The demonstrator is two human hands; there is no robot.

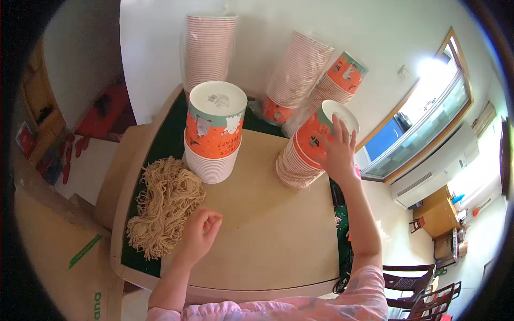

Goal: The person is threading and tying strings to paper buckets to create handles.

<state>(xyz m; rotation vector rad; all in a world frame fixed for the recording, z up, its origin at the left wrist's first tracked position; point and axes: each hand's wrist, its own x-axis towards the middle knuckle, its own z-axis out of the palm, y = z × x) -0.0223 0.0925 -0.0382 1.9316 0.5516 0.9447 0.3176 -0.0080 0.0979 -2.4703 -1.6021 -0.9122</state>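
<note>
My right hand (339, 155) is at the right-hand stack of upside-down paper buckets (308, 142), orange with a pale base. Its fingers are spread over the top bucket's side and base edge; whether they press on it I cannot tell. Beige cord shows along that stack's lower rims. My left hand (201, 232) hovers over the board, fingers curled closed, with nothing visible in them. Beside it lies a loose heap of beige cords (163, 206). A second upside-down bucket stack (214, 134), with plain white rims below, stands behind the heap.
A beige board (257, 230) covers much of the green-topped table. Plastic-wrapped bucket stacks (210, 51) (300, 69) stand along the wall, with another orange bucket stack (342, 75) beside them. A cardboard box (64, 251) is at the left, dark chairs (409, 286) at the right.
</note>
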